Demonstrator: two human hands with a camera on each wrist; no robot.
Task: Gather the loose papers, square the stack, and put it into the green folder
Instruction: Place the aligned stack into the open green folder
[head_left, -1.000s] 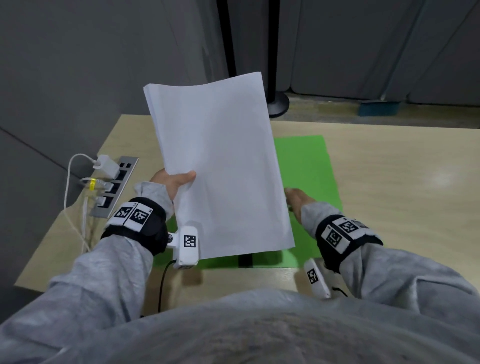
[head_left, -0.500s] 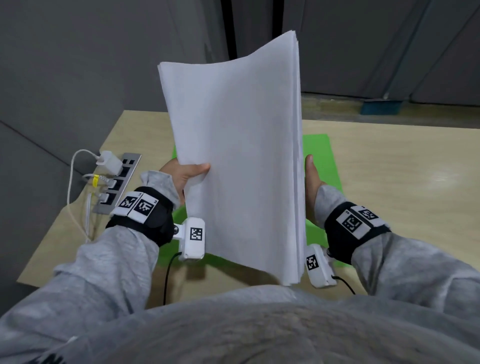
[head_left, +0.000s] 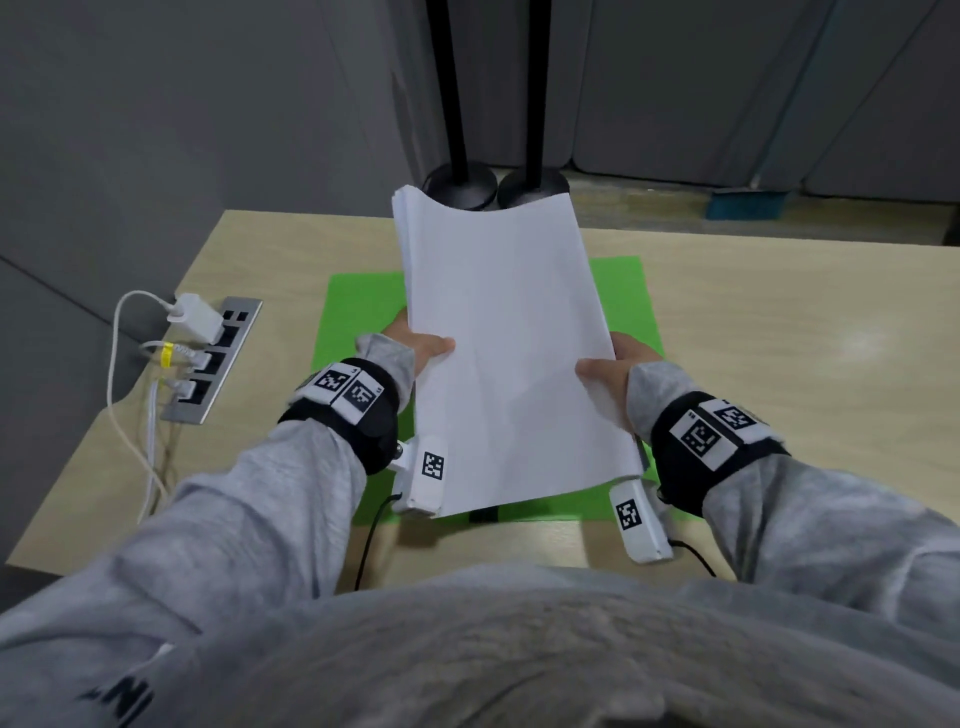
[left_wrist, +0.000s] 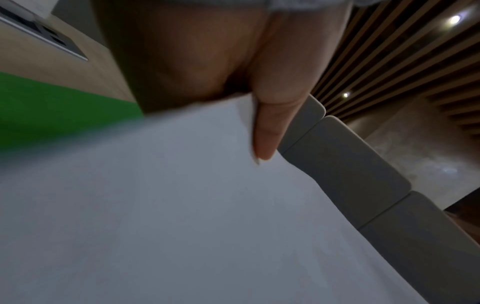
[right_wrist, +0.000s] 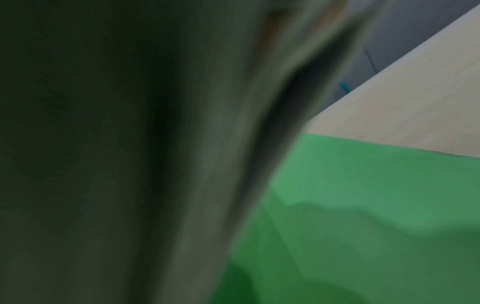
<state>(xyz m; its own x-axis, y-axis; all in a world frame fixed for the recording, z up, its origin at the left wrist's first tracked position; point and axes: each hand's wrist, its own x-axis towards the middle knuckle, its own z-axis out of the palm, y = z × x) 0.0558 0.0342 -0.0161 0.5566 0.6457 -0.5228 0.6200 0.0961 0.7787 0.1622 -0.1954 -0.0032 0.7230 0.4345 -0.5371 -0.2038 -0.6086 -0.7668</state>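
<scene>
A thick stack of white papers (head_left: 509, 353) is held in the air over the green folder (head_left: 358, 312), which lies flat on the table. My left hand (head_left: 421, 348) grips the stack's left edge, thumb on top. My right hand (head_left: 608, 366) grips the right edge, thumb on the top sheet. The stack bows a little at its far end. In the left wrist view my thumb (left_wrist: 270, 125) presses on the paper stack (left_wrist: 182, 216), with the green folder (left_wrist: 52, 107) behind. The right wrist view is blurred: a dark paper edge (right_wrist: 130, 164) beside the green folder (right_wrist: 363, 205).
A power strip (head_left: 213, 364) with a white charger (head_left: 195, 317) and cables sits in the table's left part. Two black pole bases (head_left: 462, 184) stand on the floor beyond the far table edge (head_left: 779, 239). Bare light wood (head_left: 805, 364) spreads to the right.
The stack was held upright by my left hand, the right hand flat against its edge. Now it is tipped down flatter over the folder and both hands grip its sides.
</scene>
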